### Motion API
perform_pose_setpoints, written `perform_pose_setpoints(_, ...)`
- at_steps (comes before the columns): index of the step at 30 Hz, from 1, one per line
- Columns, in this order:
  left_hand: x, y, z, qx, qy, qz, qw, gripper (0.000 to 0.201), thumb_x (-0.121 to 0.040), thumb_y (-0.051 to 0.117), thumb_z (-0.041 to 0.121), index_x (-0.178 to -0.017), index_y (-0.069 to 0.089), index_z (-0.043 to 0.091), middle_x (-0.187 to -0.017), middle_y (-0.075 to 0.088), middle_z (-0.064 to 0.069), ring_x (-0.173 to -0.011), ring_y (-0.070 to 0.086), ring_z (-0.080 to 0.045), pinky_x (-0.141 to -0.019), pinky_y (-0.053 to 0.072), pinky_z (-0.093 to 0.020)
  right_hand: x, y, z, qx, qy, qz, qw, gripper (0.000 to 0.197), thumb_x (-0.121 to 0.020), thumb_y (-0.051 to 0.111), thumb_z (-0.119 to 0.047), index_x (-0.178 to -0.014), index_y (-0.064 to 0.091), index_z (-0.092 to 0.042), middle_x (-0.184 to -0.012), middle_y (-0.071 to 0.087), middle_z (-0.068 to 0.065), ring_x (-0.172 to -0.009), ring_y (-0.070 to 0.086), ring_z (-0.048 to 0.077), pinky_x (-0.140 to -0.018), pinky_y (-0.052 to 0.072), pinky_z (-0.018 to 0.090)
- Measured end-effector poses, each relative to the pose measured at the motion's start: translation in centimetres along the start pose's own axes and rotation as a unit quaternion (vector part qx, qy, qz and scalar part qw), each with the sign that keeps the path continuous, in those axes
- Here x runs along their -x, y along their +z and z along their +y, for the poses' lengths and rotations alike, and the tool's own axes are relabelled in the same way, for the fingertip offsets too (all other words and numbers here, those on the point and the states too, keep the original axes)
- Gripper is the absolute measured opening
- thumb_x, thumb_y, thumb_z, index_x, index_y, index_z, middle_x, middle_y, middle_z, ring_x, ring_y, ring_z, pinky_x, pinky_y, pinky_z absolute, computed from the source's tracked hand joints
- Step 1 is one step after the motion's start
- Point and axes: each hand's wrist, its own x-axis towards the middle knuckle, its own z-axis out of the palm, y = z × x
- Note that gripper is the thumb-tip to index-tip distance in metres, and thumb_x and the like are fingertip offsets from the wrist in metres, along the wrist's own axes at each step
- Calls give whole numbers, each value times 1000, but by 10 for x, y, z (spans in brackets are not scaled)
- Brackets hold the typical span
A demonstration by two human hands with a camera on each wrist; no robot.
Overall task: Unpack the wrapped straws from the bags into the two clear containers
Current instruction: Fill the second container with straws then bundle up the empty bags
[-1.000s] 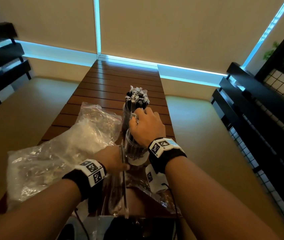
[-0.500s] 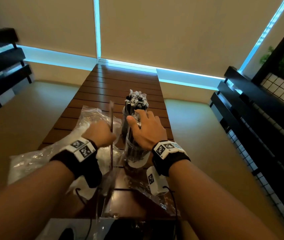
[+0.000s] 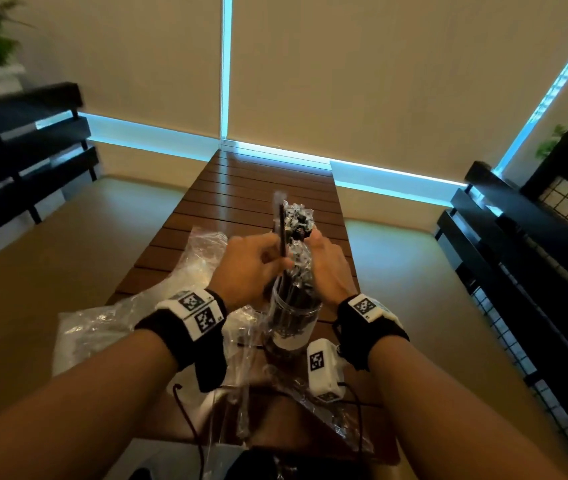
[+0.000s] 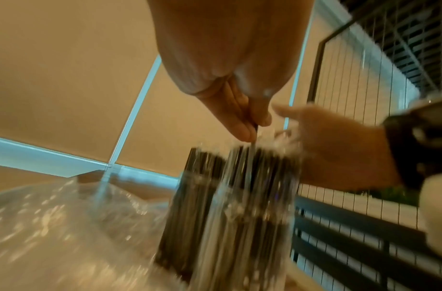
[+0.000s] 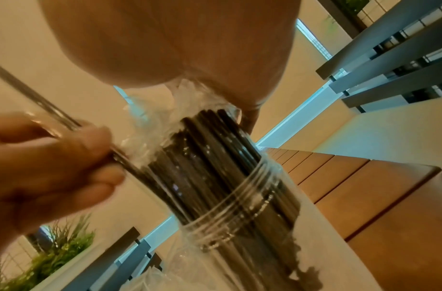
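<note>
Two clear containers stand on the slatted table, both packed with black wrapped straws. My left hand (image 3: 277,261) pinches one wrapped straw (image 3: 280,226) upright, its lower end going in among the straws of the near container (image 3: 293,320). The left wrist view shows the fingertips (image 4: 247,130) on that straw just above the bundle. My right hand (image 3: 324,261) curls round the tops of the near container's straws (image 5: 214,149) and holds them to the right. The far container's straws (image 3: 298,216) rise just behind both hands.
Crumpled clear plastic bags (image 3: 119,317) lie left of the containers, and another bag (image 3: 241,372) lies at the near table edge. Dark slatted benches (image 3: 531,271) run along both sides. The far table (image 3: 268,181) is bare wood.
My left hand has lifted a straw from the bag at the near edge up and rightward to the near container. My right hand has shifted from the container's rim up to the straw tops.
</note>
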Motion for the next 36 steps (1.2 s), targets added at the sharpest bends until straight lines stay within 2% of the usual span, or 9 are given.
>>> perform_pose_setpoints(5, 13, 29, -21, -118, -1, 20, 993, 15, -84, 77, 26, -86, 67, 15, -91, 48, 7, -71, 54, -6, -66, 47, -21, 2, 3, -3, 23, -20, 74, 997, 70, -79, 5, -88, -96, 52, -40, -107, 53, 1, -97, 48, 18, -90, 43, 41)
perform_pose_setpoints(8, 12, 31, -19, -162, -6, 9, 987, 17, -85, 74, 28, -91, 64, 16, -92, 41, 6, -73, 50, -12, -67, 48, -24, 5, -7, -36, 44, -131, 180, 974, 56, -95, 23, -63, -129, 52, -31, -130, 51, 0, -118, 47, 13, -99, 39, 34)
perform_pose_setpoints(12, 11, 30, -21, -180, -12, -16, 984, 23, -84, 73, 35, -99, 61, 22, -98, 46, 7, -74, 54, -12, -64, 52, -30, 3, -10, -67, 195, -262, 85, 941, 47, -102, 25, -45, -137, 53, -31, -142, 52, -5, -134, 41, 14, -110, 30, 41)
perform_pose_setpoints(18, 21, 34, -48, -59, -79, -68, 993, 83, -68, 81, 42, -136, 35, 27, -131, 39, 3, -109, 54, -16, -88, 55, -39, 23, 5, -19, 452, -154, -148, 866, 55, -104, 17, -44, -157, 13, -28, -165, 3, -2, -152, -4, 20, -118, -5, 53)
perform_pose_setpoints(22, 24, 58, -76, 11, -121, -87, 989, 123, -37, 89, 69, -139, 28, 37, -133, 47, 9, -119, 54, -14, -94, 54, -42, 11, -2, -29, 309, -136, -5, 941, 61, -98, 18, -57, -154, 24, -33, -163, 17, 0, -151, 11, 22, -121, 10, 53)
perform_pose_setpoints(24, 21, 73, -83, 16, -134, -80, 988, 118, -37, 87, 73, -136, 34, 39, -129, 51, 12, -117, 56, -10, -94, 53, -39, 1, -6, -33, 250, -63, 96, 961, 62, -96, 20, -58, -148, 37, -29, -157, 33, 3, -146, 26, 25, -117, 23, 51)
perform_pose_setpoints(28, 13, 104, -96, 36, -127, -82, 988, 93, -46, 81, 80, -124, 53, 38, -117, 64, 13, -106, 64, -6, -85, 58, -39, -1, 5, -32, 282, 64, -9, 957, 69, -94, 20, -68, -136, 50, -22, -142, 49, 10, -129, 46, 32, -104, 40, 50)
perform_pose_setpoints(32, 11, 117, -94, 57, -126, -52, 989, 86, -58, 74, 79, -129, 45, 39, -123, 58, 11, -111, 62, -12, -89, 56, -43, -10, 9, -31, 293, 98, -40, 950, 81, -86, 18, -78, -128, 56, -20, -133, 53, 11, -120, 51, 35, -98, 42, 51)
perform_pose_setpoints(36, 13, 116, -67, 47, -133, -36, 989, 60, -88, 66, 34, -140, 39, 22, -134, 54, -5, -118, 58, -26, -98, 50, -47, -24, 6, -29, 317, 138, -70, 936, 87, -81, 17, -82, -125, 57, -19, -129, 57, 12, -115, 54, 36, -95, 44, 50)
